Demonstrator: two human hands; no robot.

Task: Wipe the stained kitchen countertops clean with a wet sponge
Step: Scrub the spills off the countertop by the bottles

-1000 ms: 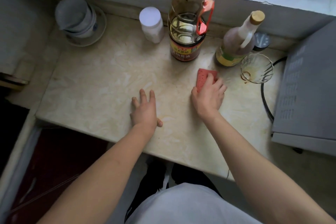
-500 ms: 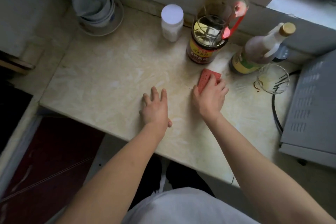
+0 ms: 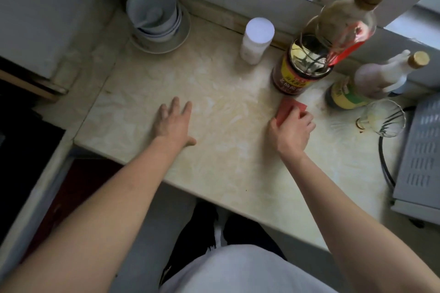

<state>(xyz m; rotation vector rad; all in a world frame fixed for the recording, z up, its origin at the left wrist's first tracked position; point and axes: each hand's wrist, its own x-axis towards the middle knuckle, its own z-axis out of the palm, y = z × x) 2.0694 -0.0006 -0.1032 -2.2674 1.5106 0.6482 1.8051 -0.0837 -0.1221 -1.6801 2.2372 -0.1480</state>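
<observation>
Thin red rectangular sponge [image 3: 289,108] flat on the pale marbled stone desk [image 3: 226,164], just in front of the tall glass oil bottle [image 3: 307,66] with the red handle. Right hand [image 3: 291,134] on top of it, fingers [image 3: 306,118] curled over the near half, grasping it and pressing down; far corner showing past the knuckles. Left hand [image 3: 172,123] well apart to the left, palm down on the desk, fingers released and spread, holding nothing; looks like a brace.

Handling, as a judgement: soft, light, probably squashy when wet; no harm in a firm grip. Best taken from above across the short sides, palm on the back, to keep the whole face against the stone. Thin enough to fold or skid out if pinched by one corner only.

Yellowish smears across the middle of the desk; brown ring beside the small clear glass dish [image 3: 383,118]. Close quarters: squat brown bottle [image 3: 366,83] with a cork-coloured cap and the dish just right of the sponge, both breakable, easy to knock in a wide stroke. Wet stone probably slick.
</observation>
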